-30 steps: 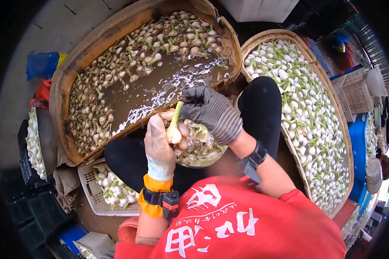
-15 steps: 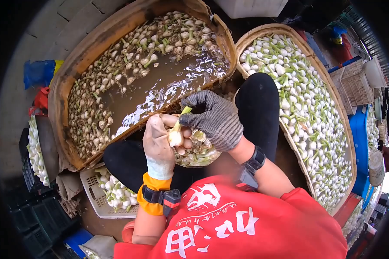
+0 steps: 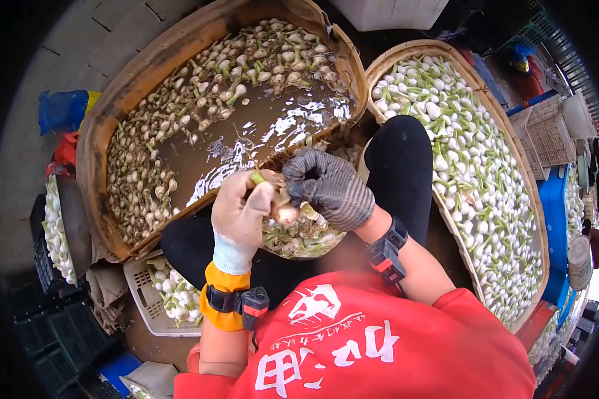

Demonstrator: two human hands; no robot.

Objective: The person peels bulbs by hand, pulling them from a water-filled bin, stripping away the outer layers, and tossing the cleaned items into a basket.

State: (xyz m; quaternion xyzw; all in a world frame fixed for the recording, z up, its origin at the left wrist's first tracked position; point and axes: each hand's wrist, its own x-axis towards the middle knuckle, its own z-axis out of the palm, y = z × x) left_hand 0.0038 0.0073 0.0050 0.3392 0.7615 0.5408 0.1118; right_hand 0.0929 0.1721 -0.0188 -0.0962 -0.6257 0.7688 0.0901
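A garlic bulb with a short green stem is between my two hands above my lap. My left hand, in a whitish glove, is closed round its stem, whose green cut end pokes up past the thumb. Gloved in grey knit, my right hand has its thumb and forefinger pinched together at the bulb's upper right side, on what looks like its outer skin; the fingertips partly hide it. Just below the hands sits a heap of garlic peelings in a round container.
A large wooden-rimmed tub of water with unpeeled garlic lies ahead to the left. On the right stands a long tub full of white garlic with green stems. A pale plastic basket of garlic is by my left knee.
My left hand has turned over from palm up, closing round the stem. My right hand has moved from the stem to the bulb's side. The water's ripples have shifted.
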